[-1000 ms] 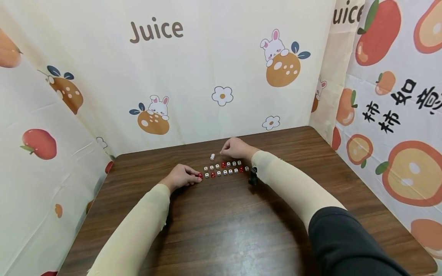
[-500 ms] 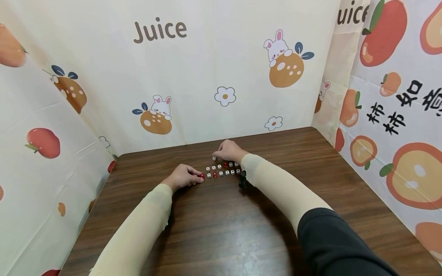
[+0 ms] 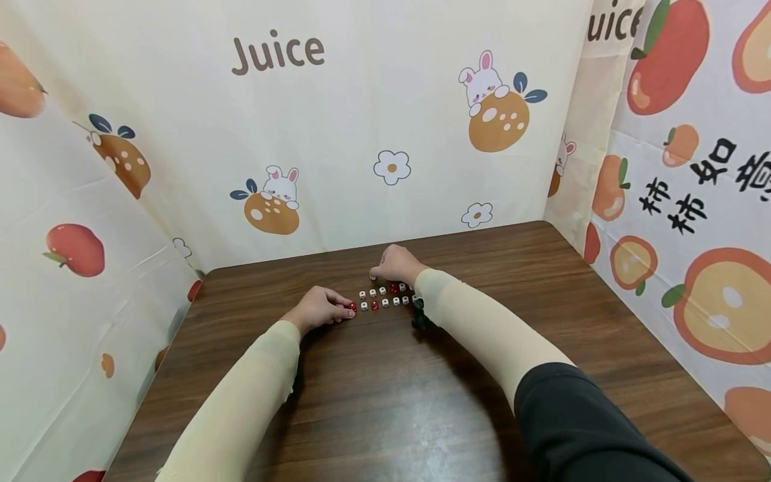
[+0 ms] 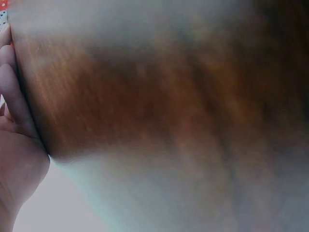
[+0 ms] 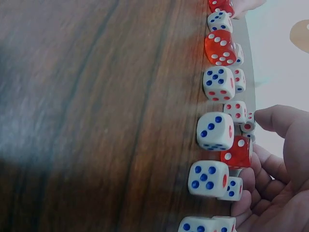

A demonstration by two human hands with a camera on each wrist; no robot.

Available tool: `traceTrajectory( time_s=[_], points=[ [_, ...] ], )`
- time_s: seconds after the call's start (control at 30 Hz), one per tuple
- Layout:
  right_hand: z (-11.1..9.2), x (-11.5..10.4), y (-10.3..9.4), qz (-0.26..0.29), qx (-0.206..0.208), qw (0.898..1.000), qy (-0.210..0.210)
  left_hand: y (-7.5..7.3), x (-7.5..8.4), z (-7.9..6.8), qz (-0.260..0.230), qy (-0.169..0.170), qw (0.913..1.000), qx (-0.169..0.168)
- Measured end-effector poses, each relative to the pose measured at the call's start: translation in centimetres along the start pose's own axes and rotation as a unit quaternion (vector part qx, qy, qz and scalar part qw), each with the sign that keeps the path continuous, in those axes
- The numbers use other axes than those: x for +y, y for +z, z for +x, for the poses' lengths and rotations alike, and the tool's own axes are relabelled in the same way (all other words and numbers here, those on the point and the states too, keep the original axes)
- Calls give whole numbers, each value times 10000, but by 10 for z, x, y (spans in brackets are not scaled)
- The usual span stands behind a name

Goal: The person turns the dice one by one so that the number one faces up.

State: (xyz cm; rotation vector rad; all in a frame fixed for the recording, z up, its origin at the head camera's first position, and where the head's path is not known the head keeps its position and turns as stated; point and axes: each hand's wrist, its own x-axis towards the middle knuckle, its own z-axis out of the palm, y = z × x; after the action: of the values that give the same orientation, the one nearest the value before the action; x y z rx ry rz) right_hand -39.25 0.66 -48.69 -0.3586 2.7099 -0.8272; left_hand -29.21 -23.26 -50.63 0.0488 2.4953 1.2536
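Note:
Two rows of small dice lie on the table, mostly white with a few red ones. At the left end of the front row, my left hand (image 3: 319,308) pinches a red die (image 3: 352,307). Beyond the back row, my right hand (image 3: 397,264) has thumb and fingers around a white die (image 3: 372,276). The right wrist view shows the thumb against this white die (image 5: 248,123), with another white face just under it. Nearer that camera stand a red die (image 5: 236,152) and a white die (image 5: 215,130). The right forearm hides the right end of both rows.
The brown wooden table (image 3: 361,402) reaches back to a printed curtain (image 3: 337,134). A second curtain (image 3: 680,167) hangs along the right side. A black wrist device (image 3: 419,314) hangs under the right wrist, close to the front row.
My right hand has moved left and closed on the white die behind the rows, its forearm now covering the right end. My left hand stays at the red die.

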Motion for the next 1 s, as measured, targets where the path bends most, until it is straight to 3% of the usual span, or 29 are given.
traceTrajectory(
  time_s=[0.5,0.7,1.0],
  points=[
    [5,-6,4,-472,-12,9988,115,0,1,-1,-4,9,10000,-25],
    [-1,-6,0,-723,-24,9974,2,1,3,-3,51,41,10000,-2],
    [-7,-7,-9,-1024,-367,9931,-447,0,1,-2,63,-8,10000,45]
  ],
)
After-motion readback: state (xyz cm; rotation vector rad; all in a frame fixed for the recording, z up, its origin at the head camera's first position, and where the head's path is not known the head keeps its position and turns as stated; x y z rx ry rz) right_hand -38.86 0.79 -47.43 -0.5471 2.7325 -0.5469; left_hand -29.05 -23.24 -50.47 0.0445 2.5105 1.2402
